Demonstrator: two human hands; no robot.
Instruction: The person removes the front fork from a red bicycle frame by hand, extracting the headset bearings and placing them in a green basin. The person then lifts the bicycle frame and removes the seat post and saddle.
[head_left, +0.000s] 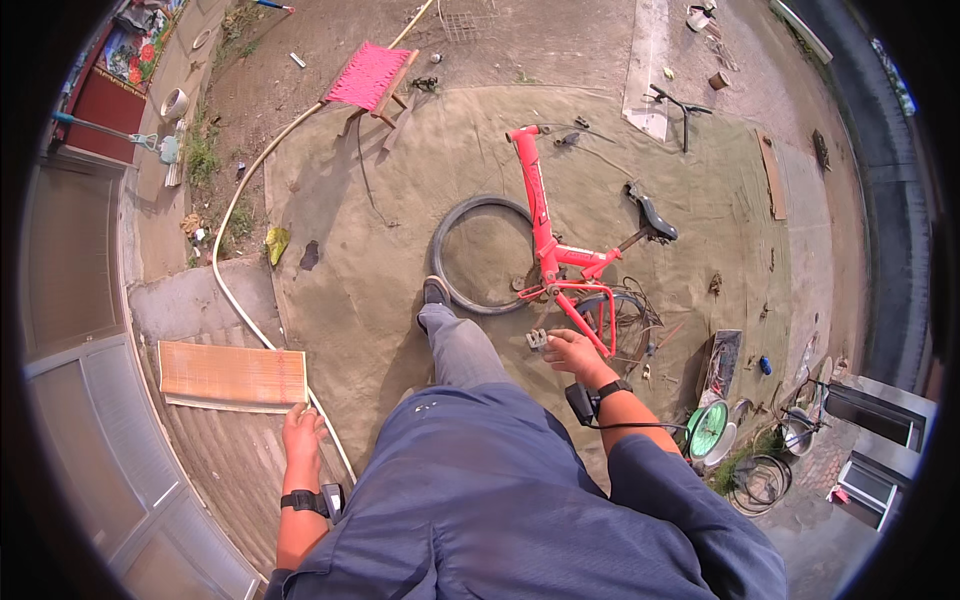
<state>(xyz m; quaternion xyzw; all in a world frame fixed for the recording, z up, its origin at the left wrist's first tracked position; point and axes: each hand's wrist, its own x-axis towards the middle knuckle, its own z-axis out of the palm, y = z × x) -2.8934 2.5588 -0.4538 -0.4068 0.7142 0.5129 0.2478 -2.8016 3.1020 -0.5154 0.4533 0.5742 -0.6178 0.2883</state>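
In my right hand (572, 353) is a small grey bicycle pedal (537, 339), pinched at one end by closed fingers. Just beyond that hand lies a pinkish-red bicycle frame (545, 215) with its black saddle (655, 222) attached and no wheels fitted. A loose black tyre (443, 240) rests on the ground left of the frame, close to my shoe (436, 292). My left hand (302, 432) hangs apart from the frame with its fingers loosely spread and nothing in them. Below it, nearest to the fingertips, is an orange slatted mat (232, 374).
A stool with a pink woven seat (368, 75) stands at the far left of the green ground cloth (400, 170). A pale hose (232, 285) curves along the left. Handlebars (684, 112) lie far right. A tool tray (722, 362) and green-centred wheel (707, 430) are at right.
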